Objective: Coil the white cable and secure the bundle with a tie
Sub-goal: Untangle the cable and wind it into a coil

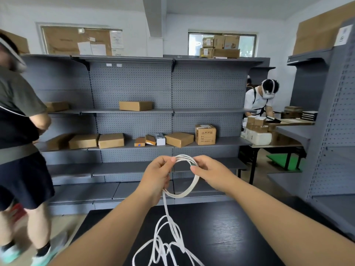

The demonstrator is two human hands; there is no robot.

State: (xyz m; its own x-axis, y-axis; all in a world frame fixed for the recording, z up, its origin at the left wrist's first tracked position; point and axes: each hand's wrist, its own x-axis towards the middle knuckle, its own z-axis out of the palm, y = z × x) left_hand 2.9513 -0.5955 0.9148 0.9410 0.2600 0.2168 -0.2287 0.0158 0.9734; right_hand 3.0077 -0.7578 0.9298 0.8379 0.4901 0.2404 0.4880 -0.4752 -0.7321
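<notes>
**Coiling in progress.** Both hands are holding a partly wound white cable [196,181] in the air above a black table [240,237], in front of grey pegboard shelving [134,83]. The left hand [156,175] is gripping the left side of the coil, thumb and fingers curling round the stacked turns. The right hand [210,169] is pinching the upper right of the coil between thumb and fingers. A small dark-green item [194,165] is showing there, too small to identify as a tie. The coil is standing roughly upright as a ring of several turns, facing the viewer. The unwound slack [165,206] is leaving the ring at its lower left, directly under the left hand. It is dropping toward the person, its long axis running near-vertically to a loose tangle on the table. The left hand is thus lying nearer the slack, and the right appears freer to fetch it. The cable is appearing flat, ribbon-like, matte and limp; the table is showing fine wood grain with a dull sheen.
</notes>
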